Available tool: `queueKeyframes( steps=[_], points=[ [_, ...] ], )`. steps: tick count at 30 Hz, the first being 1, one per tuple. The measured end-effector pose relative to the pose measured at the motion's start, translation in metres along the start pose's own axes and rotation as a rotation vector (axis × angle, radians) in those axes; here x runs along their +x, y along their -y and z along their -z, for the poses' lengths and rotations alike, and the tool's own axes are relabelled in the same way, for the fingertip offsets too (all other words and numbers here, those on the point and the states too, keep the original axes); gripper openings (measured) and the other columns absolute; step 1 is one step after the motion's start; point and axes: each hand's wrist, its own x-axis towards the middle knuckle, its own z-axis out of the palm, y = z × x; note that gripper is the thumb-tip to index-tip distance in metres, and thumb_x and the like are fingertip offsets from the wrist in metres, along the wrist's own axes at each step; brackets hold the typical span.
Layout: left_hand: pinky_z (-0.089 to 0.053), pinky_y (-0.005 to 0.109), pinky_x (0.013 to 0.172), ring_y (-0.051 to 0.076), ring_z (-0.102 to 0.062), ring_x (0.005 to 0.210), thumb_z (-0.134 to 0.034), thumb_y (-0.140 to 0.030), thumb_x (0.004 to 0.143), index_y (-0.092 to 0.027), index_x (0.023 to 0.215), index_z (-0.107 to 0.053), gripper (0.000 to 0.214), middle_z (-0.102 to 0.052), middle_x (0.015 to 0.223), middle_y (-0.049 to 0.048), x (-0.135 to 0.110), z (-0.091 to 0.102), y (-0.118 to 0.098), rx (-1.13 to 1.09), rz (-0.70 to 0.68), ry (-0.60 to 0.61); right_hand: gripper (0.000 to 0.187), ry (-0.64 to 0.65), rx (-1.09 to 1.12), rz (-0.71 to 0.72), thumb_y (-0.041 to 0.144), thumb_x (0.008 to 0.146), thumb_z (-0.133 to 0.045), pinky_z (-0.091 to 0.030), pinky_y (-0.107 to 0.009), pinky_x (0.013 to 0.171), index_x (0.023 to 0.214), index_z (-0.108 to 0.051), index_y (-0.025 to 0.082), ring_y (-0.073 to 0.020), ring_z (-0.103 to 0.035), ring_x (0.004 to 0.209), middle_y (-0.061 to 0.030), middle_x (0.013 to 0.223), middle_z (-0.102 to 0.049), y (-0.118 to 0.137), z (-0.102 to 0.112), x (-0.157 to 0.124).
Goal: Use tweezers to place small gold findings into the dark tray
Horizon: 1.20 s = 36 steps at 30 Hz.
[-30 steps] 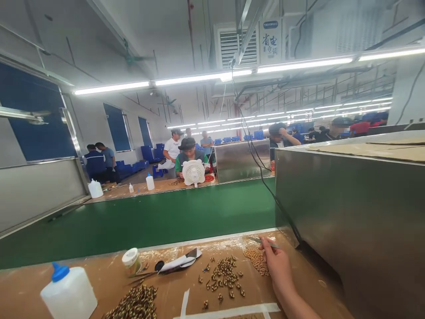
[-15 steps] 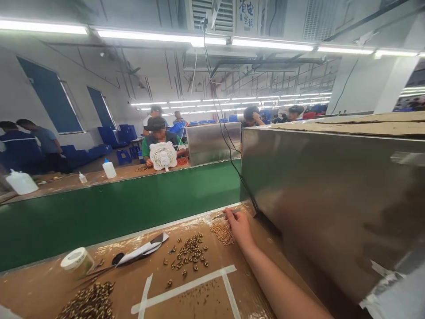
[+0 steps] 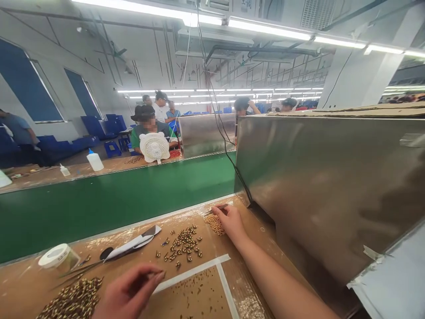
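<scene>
My right hand is closed around slim dark tweezers, their tip just above the far side of a small pile of tan beads. My left hand is in a pinch at the lower middle; whatever sits between its fingertips is too small to make out. Between the hands lie scattered small dark-and-gold parts. Partly behind my left hand, at the lower left, is a bigger heap of similar parts.
Pale tape strips mark off part of the brown table. A white-lidded tub and a wrapped tool lie left. Beyond runs a green belt; a metal panel stands right. A person sits behind a white fan.
My left hand has come into view from below, pinched. My right hand still grips the tweezers, their tip now closer to the beads. The whole view has shifted slightly.
</scene>
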Motion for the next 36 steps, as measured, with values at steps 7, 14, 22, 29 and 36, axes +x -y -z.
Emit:
queueKeyframes(
  steps=[7, 14, 22, 29, 36],
  points=[
    [-0.032, 0.022, 0.045, 0.011, -0.040, 0.045, -0.084, -0.076, 0.069, -0.016, 0.107, -0.079, 0.071, -0.052, 0.055, -0.0046, 0.037, -0.049, 0.005, -0.360, 0.110, 0.052, 0.031, 0.041, -0.040, 0.033, 0.046, 0.088, -0.072, -0.053, -0.032, 0.074, 0.083, -0.082, 0.018, -0.0260, -0.075, 0.080, -0.0081, 0.081, -0.082, 0.005, 0.000, -0.006],
    [-0.036, 0.019, 0.037, 0.007, -0.040, 0.041, -0.078, -0.079, 0.075, -0.017, 0.097, -0.067, 0.067, -0.059, 0.063, -0.0037, 0.027, -0.058, 0.019, -0.507, 0.133, 0.107, 0.029, 0.036, -0.070, 0.014, 0.046, 0.085, -0.074, -0.056, -0.034, 0.077, 0.085, -0.084, 0.018, -0.0270, -0.076, 0.082, -0.0101, 0.086, -0.083, 0.003, 0.001, -0.006],
    [-0.040, 0.018, 0.033, 0.006, -0.032, 0.041, -0.072, -0.062, 0.093, -0.029, 0.124, -0.052, 0.050, -0.052, 0.075, -0.0098, 0.027, -0.068, 0.034, -0.750, 0.101, 0.148, 0.031, 0.055, -0.102, 0.020, 0.047, 0.084, -0.076, -0.056, -0.036, 0.075, 0.083, -0.084, 0.017, -0.0275, -0.076, 0.079, -0.0105, 0.084, -0.083, 0.003, 0.001, -0.008],
    [-0.040, 0.017, 0.034, 0.005, -0.034, 0.045, -0.075, -0.053, 0.091, -0.021, 0.096, -0.063, 0.035, -0.048, 0.075, -0.0060, 0.023, -0.067, 0.028, -0.818, 0.142, 0.199, 0.030, 0.032, -0.085, 0.079, 0.046, 0.088, -0.073, -0.056, -0.035, 0.072, 0.081, -0.083, 0.019, -0.0257, -0.074, 0.076, -0.0089, 0.079, -0.081, 0.015, 0.002, -0.014],
    [-0.034, 0.018, 0.030, 0.005, -0.039, 0.037, -0.072, -0.052, 0.087, -0.018, 0.096, -0.066, 0.036, -0.064, 0.080, -0.0003, 0.022, -0.066, 0.030, -0.789, 0.177, 0.216, 0.022, 0.197, 0.116, 0.356, 0.037, 0.095, -0.075, -0.055, -0.032, 0.064, 0.080, -0.082, 0.024, -0.0196, -0.069, 0.063, -0.0034, 0.069, -0.076, 0.058, -0.008, -0.057]
  ],
)
